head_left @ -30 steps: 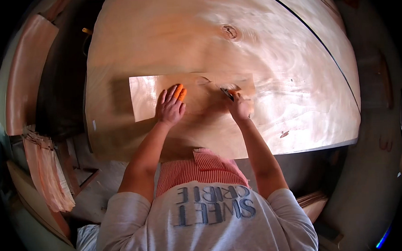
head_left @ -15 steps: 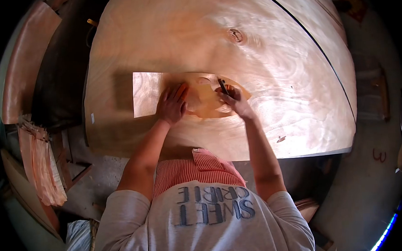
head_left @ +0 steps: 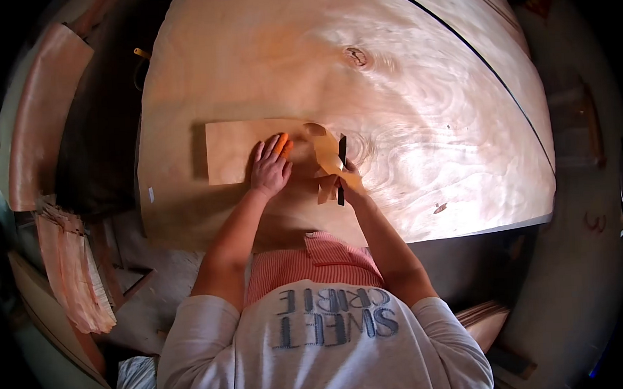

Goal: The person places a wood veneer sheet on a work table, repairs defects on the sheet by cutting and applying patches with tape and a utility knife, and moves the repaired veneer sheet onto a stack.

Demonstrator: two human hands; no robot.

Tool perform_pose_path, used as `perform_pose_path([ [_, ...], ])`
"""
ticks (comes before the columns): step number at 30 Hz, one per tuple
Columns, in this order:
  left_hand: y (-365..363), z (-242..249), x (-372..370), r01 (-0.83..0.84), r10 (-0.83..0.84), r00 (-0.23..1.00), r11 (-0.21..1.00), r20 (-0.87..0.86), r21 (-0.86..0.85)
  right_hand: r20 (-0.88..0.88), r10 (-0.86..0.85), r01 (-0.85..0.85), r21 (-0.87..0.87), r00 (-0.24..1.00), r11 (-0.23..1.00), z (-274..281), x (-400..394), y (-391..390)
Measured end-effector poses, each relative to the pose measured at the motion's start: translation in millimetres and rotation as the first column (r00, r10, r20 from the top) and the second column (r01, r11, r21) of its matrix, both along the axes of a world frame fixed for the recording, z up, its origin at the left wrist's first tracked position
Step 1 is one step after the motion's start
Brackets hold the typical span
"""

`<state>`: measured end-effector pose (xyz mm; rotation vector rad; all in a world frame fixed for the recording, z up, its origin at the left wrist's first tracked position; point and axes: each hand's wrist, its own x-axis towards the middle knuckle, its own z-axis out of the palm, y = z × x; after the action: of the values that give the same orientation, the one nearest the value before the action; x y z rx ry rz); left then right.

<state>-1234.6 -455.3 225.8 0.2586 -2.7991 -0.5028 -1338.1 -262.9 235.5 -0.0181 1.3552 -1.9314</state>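
A rectangular piece of thin wood veneer (head_left: 228, 153) lies on a large veneer sheet (head_left: 250, 72). My left hand (head_left: 271, 172) rests flat on the smaller piece, fingers stretched out, with orange covers on some fingertips. At the right end of that piece, my right hand (head_left: 351, 180) is closed around a slim black tool (head_left: 343, 148) that looks like a utility knife; its blade cannot be made out. A yellowish, curled strip of veneer (head_left: 328, 154) is lifted beside the tool and touches my right hand. Part of the strip is hidden by the fingers.
A knot (head_left: 355, 57) and a dark curved line (head_left: 472, 48) mark the large sheet. To the left hang bundled veneer strips (head_left: 75, 271) and a curved brown sheet (head_left: 47, 115). More stacked sheets (head_left: 484, 322) stand at the lower right.
My right hand has moved down and toward my body with the black tool. The yellowish strip is now lifted and curled. The left hand stays on the piece; the view has shifted slightly.
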Motion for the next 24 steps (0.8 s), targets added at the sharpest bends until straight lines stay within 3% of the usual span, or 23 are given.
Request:
perform_pose_path([
  [1, -1.1, 0.8, -0.2, 0.004, -0.004, 1.0, 1.0, -0.007, 0.008, 0.05, 0.093, -0.095, 0.033, 0.994, 0.995, 0.4, -3.9, 6.1],
  [4, -6.4, 18.3, 14.7, -0.008, 0.021, 0.998, 0.979, -0.064, 0.201, -0.187, 0.111, -0.051, 0.3, 0.976, 0.952, -4.1, -2.1, -8.3],
  [5, -11.0, 29.2, 26.3, 0.02, -0.019, 1.0, 0.995, -0.007, 0.097, -0.139, 0.068, -0.023, 0.302, 0.988, 0.953, 2.1, -0.8, -11.6],
  [8, -23.9, 48.4, 63.5, 0.097, -0.052, 0.977, 0.971, 0.207, -0.216, -0.315, 0.343, -0.121, 0.556, 0.885, 0.822, -16.2, -8.5, -6.0],
  [12, -50.0, 40.3, 80.5, -0.066, 0.088, 0.995, 0.936, 0.049, -0.346, -0.286, 0.24, -0.102, 0.424, 0.928, 0.9, -7.6, -8.7, -6.9],
  [14, -62.6, 47.6, 74.1, -0.132, 0.129, 0.991, 0.951, -0.032, -0.281, -0.28, 0.28, -0.146, 0.419, 0.918, 0.896, -16.4, -13.8, -3.0],
  [17, -68.8, 60.2, 43.9, -0.316, 0.281, 0.945, 0.919, -0.17, -0.237, -0.105, 0.158, -0.121, 0.293, 0.982, 0.948, -54.9, -23.6, 0.4],
  [21, -48.8, 58.3, -3.7, -0.485, 0.474, 0.829, 0.873, -0.295, 0.04, 0.261, 0.167, -0.239, 0.272, 0.951, 0.932, 32.2, -28.6, 7.7],
  [22, -45.0, 51.8, -11.2, -0.5, 0.514, 0.8, 0.856, -0.309, 0.13, 0.269, 0.08, -0.157, 0.279, 0.96, 0.947, 41.0, -28.5, 7.3],
  [23, -42.8, 36.7, -15.7, -0.504, 0.501, 0.828, 0.862, -0.252, 0.06, 0.276, -0.009, -0.073, 0.288, 0.961, 0.955, 48.7, -28.3, 6.5],
  [24, -35.9, 32.5, -19.6, -0.501, 0.514, 0.816, 0.857, -0.264, 0.119, 0.282, -0.099, 0.011, 0.299, 0.954, 0.954, 51.8, -28.6, 8.0],
])
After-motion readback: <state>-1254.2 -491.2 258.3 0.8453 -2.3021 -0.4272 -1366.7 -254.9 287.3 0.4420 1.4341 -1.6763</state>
